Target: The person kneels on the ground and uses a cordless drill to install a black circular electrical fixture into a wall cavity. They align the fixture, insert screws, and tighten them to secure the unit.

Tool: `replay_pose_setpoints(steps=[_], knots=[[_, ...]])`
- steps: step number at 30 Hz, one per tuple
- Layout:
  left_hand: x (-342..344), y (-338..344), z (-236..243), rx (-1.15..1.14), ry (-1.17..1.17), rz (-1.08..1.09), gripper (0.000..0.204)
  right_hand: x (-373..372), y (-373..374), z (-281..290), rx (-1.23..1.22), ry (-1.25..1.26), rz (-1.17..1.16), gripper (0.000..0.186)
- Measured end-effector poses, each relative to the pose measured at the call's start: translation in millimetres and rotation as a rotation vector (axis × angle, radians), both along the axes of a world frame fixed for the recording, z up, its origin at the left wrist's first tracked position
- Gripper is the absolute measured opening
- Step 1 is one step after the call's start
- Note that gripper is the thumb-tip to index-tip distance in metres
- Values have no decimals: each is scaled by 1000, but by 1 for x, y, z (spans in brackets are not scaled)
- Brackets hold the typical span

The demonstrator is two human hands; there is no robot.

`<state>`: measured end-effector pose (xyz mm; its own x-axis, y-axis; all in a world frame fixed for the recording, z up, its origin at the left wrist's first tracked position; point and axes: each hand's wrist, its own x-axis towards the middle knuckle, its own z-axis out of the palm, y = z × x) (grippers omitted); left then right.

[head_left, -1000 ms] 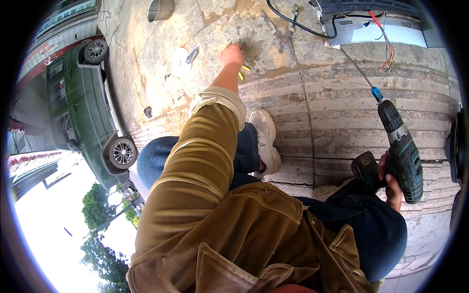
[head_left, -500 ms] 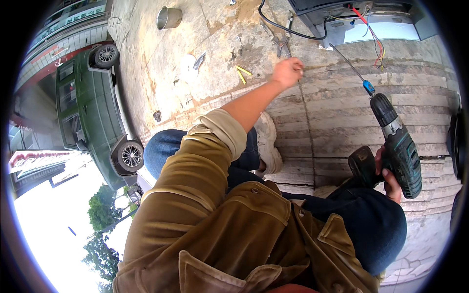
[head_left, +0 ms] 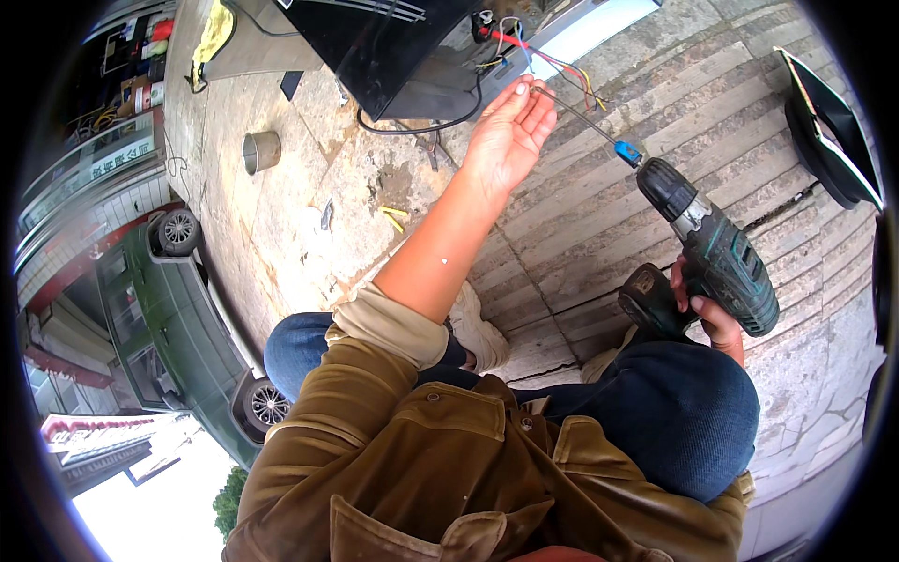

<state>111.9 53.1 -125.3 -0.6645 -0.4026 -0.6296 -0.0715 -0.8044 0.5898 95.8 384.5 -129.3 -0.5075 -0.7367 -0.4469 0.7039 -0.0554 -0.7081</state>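
In my right hand is the handle of a dark green and black cordless drill, its chuck pointing up and to the left. A long thin driver bit with a blue collar runs out of the chuck. At the bit's far tip is my left hand, palm up, thumb and index finger pinched together. Whatever they pinch is too small to make out. Just beyond the fingertips, loose red, yellow and blue wires hang from a dark metal cabinet.
Pliers and yellow strips lie on the stained paving. Farther left stand a metal bucket and a parked green vehicle. A black cable loops beside the cabinet. A black tray-like object is at the right.
My left hand has moved from above the paving to the bit's tip and turned palm up. The view has shifted, showing more of the cabinet. The drill stays in my right hand.
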Motion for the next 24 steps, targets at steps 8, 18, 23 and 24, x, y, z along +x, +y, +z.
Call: replay_pose_setpoints(steps=[8, 18, 23, 24], knots=[[-20, 8, 7, -34, -8, -31, 17, -4, 9, -8, -6, -69, -53, 63], [-61, 24, 24, -335, -3, -186, 30, -18, 15, -25, -151, -139, -141, 62], [-73, 40, 58, -499, -210, -494, 37, -41, 2, -29, -302, -149, -284, 63], [-73, 43, 67, -684, -196, -583, 39, -49, 3, -32, -365, -121, -286, 60]])
